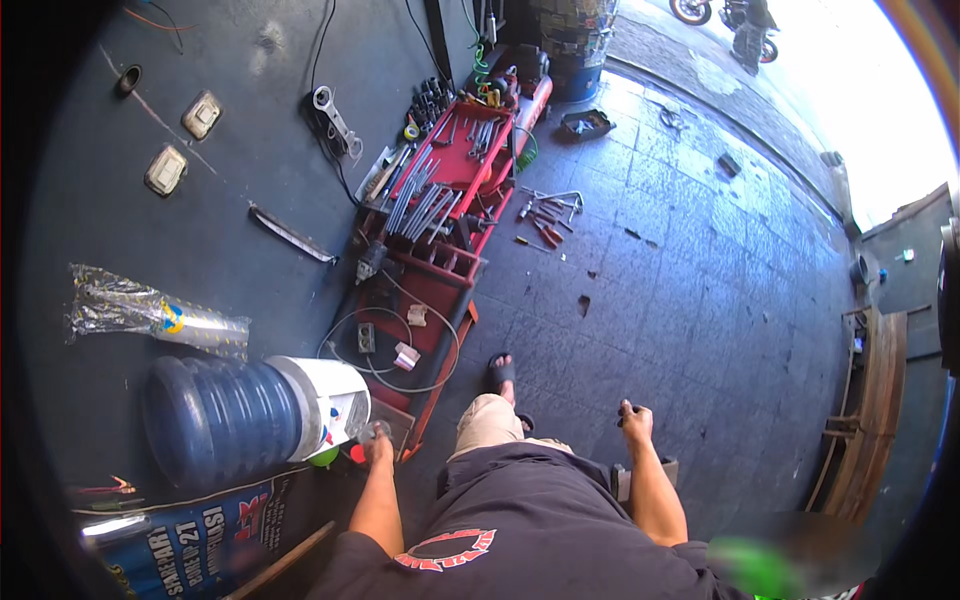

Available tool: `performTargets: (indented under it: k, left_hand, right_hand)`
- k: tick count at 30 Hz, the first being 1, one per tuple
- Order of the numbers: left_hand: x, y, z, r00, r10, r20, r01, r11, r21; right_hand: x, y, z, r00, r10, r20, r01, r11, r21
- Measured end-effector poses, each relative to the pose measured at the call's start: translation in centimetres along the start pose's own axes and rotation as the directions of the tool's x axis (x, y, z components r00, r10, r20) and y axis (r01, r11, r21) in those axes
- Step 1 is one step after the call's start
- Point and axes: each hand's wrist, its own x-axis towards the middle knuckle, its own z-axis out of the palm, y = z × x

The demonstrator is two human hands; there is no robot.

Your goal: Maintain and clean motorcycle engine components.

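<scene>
My left hand [379, 447] is closed around a clear cup [372, 433] at the front of a white water dispenser [325, 405], which has a large blue bottle [215, 420] on it. A red cart [425, 390] stands just behind that hand, with a cable loop and small items on its lower part. My right hand [637, 423] is out to my right over the floor, closed on a small dark object whose kind I cannot make out.
Wrenches and rods fill the cart's upper trays [468, 152]. Loose tools [550, 225] and a dark tray [586, 124] lie on the tiled floor [680, 330]. A wooden bench [870, 420] lines the right wall. Outside, a person [752, 45] is beside a motorcycle [693, 10].
</scene>
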Motion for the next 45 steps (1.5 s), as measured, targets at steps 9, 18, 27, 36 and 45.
performTargets:
  k: [9, 18, 27, 36, 45]
  left_hand:
    - [2.6, 17.2, 15.8, 0.928, 0.156, -0.339, -0.125, 0.986, 0.111]
    - [-2.5, 38.1, 22.4, 0.851, 0.524, -0.027, -0.523, 0.852, 0.038]
    - [5.0, 39.6, 29.3, 0.900, 0.198, -0.388, -0.165, 0.979, 0.117]
    - [10.9, 46.2, 44.0, 0.719, 0.282, -0.635, -0.028, 0.925, 0.379]
    - [13.6, 43.3, 43.3, 0.237, 0.677, -0.697, -0.193, 0.736, 0.649]
  right_hand:
    - [12.6, -2.4, -8.8, 0.848, 0.453, -0.276, -0.374, 0.880, 0.294]
    - [27.7, -11.1, -15.4, 0.832, 0.473, -0.291, -0.294, 0.820, 0.491]
    - [62.4, -29.1, 4.3, 0.886, -0.266, 0.381, 0.352, 0.919, -0.179]
    - [84.5, -29.4, 31.3, 0.839, 0.028, 0.544, 0.309, 0.798, -0.518]
    - [84.8, -21.8, 45.3, 0.822, -0.204, 0.532, 0.526, 0.632, -0.570]
